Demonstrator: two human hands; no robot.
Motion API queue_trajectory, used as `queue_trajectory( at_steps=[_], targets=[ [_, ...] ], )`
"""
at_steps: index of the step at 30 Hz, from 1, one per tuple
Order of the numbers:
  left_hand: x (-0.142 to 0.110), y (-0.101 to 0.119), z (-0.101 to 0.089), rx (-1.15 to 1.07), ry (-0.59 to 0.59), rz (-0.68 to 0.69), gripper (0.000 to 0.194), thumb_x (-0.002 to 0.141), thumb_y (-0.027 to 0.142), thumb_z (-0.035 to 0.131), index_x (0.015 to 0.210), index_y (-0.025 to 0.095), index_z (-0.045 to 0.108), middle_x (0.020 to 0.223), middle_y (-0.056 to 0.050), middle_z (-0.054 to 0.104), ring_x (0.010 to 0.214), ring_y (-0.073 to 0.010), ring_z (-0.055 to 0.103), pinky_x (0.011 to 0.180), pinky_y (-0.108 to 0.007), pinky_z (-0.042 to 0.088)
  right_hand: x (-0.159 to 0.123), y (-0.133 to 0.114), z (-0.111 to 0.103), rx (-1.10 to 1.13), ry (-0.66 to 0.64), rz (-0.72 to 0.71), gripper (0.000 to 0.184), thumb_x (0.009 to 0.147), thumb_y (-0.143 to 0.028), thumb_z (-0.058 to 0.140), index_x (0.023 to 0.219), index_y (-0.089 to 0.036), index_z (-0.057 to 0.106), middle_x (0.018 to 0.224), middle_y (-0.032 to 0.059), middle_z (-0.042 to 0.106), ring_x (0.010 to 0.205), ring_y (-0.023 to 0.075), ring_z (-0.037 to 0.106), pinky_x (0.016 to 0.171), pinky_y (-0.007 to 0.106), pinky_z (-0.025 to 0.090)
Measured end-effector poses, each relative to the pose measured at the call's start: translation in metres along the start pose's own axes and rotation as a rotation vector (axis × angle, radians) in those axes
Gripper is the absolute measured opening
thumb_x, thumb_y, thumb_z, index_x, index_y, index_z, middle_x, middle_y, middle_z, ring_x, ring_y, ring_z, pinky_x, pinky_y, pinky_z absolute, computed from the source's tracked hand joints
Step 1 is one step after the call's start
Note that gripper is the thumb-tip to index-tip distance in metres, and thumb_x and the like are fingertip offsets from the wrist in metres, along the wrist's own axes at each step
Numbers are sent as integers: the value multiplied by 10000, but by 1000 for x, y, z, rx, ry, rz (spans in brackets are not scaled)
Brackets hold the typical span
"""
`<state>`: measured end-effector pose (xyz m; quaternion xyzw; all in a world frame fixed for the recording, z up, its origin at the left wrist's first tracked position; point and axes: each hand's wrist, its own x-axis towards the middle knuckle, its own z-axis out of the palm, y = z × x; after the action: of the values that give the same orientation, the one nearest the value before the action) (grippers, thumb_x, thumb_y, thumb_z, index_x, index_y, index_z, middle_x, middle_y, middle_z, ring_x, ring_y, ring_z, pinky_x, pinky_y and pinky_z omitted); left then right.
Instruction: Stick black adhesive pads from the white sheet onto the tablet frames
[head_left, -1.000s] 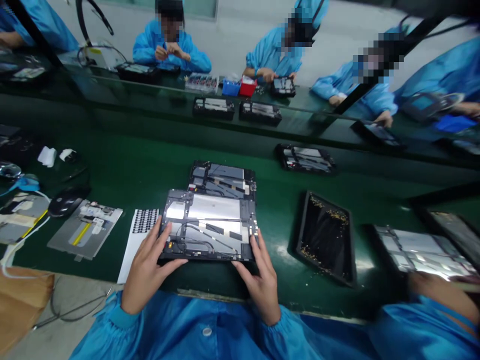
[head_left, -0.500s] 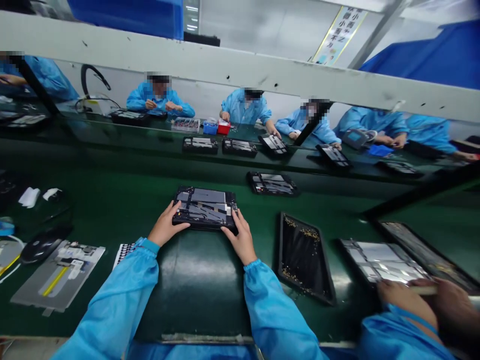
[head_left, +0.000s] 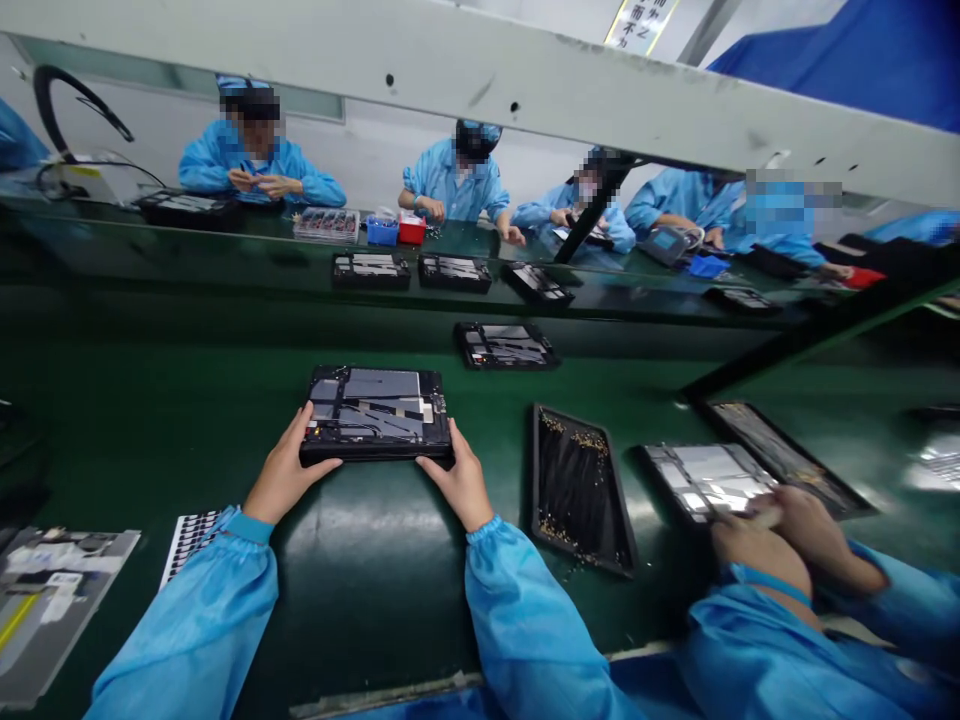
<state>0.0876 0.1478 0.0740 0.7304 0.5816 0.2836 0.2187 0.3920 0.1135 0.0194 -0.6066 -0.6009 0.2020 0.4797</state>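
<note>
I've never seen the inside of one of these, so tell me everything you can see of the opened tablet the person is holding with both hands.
The opened tablet is a flat black rectangle lying face down on the green belt, its back cover off. Inside show grey and silvery metal plates, thin dark cables and small parts along the edges. The left hand grips its near left corner and the right hand its near right corner, thumbs on the front edge. A black tray lies apart to its right.

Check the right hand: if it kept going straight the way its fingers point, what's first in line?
The right hand points away from the body and already grips the open tablet assembly. Beyond that is bare green belt, then probably another open tablet; depth is unclear.
</note>
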Motion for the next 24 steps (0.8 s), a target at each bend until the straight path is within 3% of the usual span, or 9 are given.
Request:
queue_trajectory(
  at_steps=[3,9,14,20,24],
  targets=[
    [-1,-1,-1,21,6,12,911,877,551,634,1616,270,182,1644,-112,335,1489,-311,377,1200,-484,359,2,-1,-4,51,-3,8,763,851,-415,744,1517,-178,456,1470,140,569,1364,301,547,1153,484,445],
    [-1,-3,2,42,24,58,878,894,560,605,1613,261,199,1608,-108,404,1442,-301,453,1180,-469,392,1,-1,-5,80,24,65,771,837,-448,756,1512,-206,471,1412,126,624,1257,304,634,1078,481,516],
    [0,-3,0,25,8,31,966,850,595,643,1618,240,176,1618,-118,385,1448,-307,443,1180,-454,390,1,2,-4,91,23,37,774,845,-483,734,1509,-186,473,1403,140,626,1263,307,627,1080,486,513],
    [5,-1,1,33,-2,-2,921,867,639,575,1603,207,230,1565,-140,464,1428,-297,473,1166,-437,403,2,6,-2,108,14,22,714,876,-524,688,1470,-165,519,1389,144,635,1264,294,625,1076,472,515],
    [-5,11,-8,79,28,-31,966,840,608,637,1603,187,219,1629,-175,340,1494,-326,359,1190,-474,371,1,11,1,117,32,17,752,851,-560,695,1458,-148,526,1407,171,612,1288,315,603,1084,500,501]
  ],
)
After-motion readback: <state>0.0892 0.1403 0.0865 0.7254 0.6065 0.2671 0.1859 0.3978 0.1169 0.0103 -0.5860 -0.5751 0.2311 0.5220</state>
